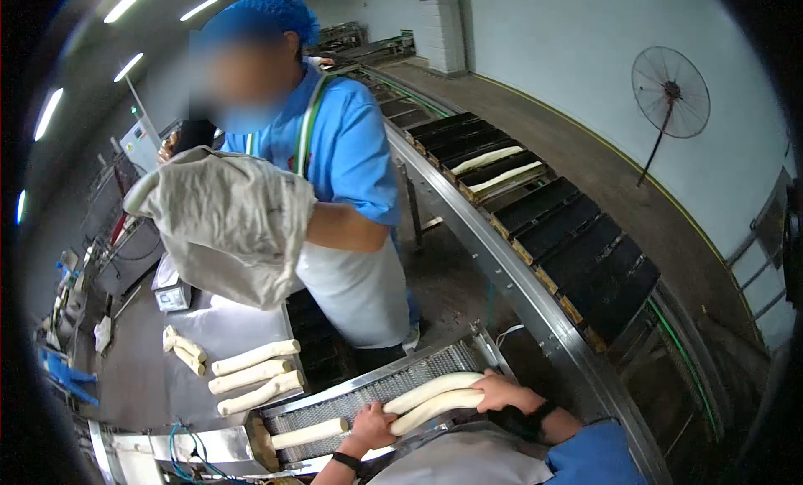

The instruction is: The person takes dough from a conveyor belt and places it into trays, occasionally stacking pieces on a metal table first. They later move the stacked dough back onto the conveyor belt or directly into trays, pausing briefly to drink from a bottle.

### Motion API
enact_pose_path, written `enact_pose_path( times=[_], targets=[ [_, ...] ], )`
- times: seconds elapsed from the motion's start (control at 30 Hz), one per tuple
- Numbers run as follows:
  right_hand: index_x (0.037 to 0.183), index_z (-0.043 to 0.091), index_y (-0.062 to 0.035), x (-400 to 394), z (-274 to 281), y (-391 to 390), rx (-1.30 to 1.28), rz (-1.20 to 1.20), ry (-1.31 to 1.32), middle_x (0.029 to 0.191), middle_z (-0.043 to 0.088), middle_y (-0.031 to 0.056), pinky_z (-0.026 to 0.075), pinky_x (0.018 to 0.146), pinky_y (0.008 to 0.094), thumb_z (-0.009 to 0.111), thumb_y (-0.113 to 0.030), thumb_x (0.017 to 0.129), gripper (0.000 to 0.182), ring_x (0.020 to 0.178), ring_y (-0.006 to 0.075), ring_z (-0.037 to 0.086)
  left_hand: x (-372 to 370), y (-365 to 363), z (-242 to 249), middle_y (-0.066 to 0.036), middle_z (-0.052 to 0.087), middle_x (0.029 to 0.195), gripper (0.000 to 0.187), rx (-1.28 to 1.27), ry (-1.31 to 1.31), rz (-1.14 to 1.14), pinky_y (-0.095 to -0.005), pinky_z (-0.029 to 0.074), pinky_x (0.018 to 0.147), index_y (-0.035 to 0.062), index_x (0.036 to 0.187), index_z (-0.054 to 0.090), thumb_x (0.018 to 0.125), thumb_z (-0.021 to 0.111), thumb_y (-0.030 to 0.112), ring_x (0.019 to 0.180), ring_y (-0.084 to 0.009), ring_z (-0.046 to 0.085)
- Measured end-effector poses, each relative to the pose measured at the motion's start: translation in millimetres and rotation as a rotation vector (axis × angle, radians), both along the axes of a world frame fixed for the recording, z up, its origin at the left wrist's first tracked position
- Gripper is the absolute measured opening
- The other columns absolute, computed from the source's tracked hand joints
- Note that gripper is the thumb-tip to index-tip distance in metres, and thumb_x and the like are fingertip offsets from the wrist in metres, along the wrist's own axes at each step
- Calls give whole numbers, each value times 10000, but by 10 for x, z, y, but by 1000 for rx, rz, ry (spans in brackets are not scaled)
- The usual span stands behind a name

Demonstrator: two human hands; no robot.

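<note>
Two long pale dough rolls [437, 395] lie side by side, slightly bent, above a metal mesh conveyor belt [368, 393]. My left hand [372, 426] is closed round their left ends. At their right ends, my right hand [505, 393] grips them, fingers curled over the dough. Another dough roll [309, 433] rests on the belt just left of my left hand. Dark bands circle both my wrists. Whether the held rolls still touch the belt is hard to tell.
Several dough rolls [255, 369] lie on a metal table [167, 401] beside a small scale [172, 294]. A co-worker [355, 150] in blue stands across, holding a grey cloth [226, 217]. Right of me runs a conveyor carrying black trays [577, 242], some with dough. A fan [671, 90] stands by the wall.
</note>
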State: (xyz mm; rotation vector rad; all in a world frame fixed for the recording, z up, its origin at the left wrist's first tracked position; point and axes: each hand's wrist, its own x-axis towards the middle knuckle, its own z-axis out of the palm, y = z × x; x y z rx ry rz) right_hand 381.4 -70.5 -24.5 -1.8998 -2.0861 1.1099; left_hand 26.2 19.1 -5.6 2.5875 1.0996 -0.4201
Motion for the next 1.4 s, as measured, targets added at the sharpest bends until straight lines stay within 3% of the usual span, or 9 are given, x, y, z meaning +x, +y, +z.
enact_pose_path(
  times=[0.07,0.17,0.27,0.57,0.7,0.8,0.9,1.13,1.4],
  targets=[
    [1121,695,-90,128,-107,-129,-59,-28,134,1070,604,175,480,853,387,783,-267,686,477,1033,303,577,96,-24,-79,-183,548,1108,488,-43,-95,-26,-468,515,877,275,1117,727,647,761,404,1033,-376,576],
    [1132,675,-6,207,-376,-355,-302,-334,656,982,676,48,468,805,272,777,-238,732,474,908,113,596,285,-132,-3,-205,547,1067,544,-157,-186,37,-467,519,879,257,1177,704,654,771,388,1006,-397,584],
    [1138,673,-4,166,243,-525,-317,-522,919,975,675,48,466,805,277,772,-234,743,468,918,123,600,338,-192,-11,-213,555,1037,580,-246,-241,80,-475,510,890,248,1212,691,653,778,379,1009,-414,579],
    [1127,670,-3,169,-440,-371,-342,-271,751,969,682,45,485,781,301,772,-255,756,460,886,137,608,84,-251,80,-219,589,1114,635,-209,-200,31,-442,513,952,225,1234,679,631,768,403,1070,-407,584],
    [1111,672,6,36,-318,-186,-331,-170,641,1017,681,67,460,796,275,761,-280,765,457,956,125,592,-143,-402,6,-229,588,1099,618,-183,-227,104,-451,518,937,241,1217,692,625,762,400,1081,-413,581],
    [1061,684,-11,-172,-137,30,-365,-57,498,1000,661,110,472,784,321,773,-327,716,476,959,183,602,-373,-457,99,-229,588,1065,592,-96,-194,119,-456,531,902,252,1185,712,611,766,386,1040,-411,598],
    [1034,695,-48,-381,-26,191,-114,93,319,965,569,184,475,816,410,773,-403,640,535,960,350,573,-593,-471,288,-192,585,1062,553,-98,-158,162,-477,541,871,281,1142,731,601,778,386,982,-403,628],
    [1040,697,-106,-950,341,418,21,399,106,1052,546,163,457,848,438,737,-302,651,438,1063,342,527,-1134,-456,519,-147,572,952,441,75,-94,137,-469,525,791,278,1017,771,584,762,363,912,-352,613],
    [1012,729,-152,-1166,31,511,564,631,-117,1189,551,164,210,1188,532,786,-181,635,382,1339,364,386,-1463,-376,359,-123,576,997,277,126,72,145,-482,475,893,269,947,768,682,700,304,1003,-340,585]
  ],
)
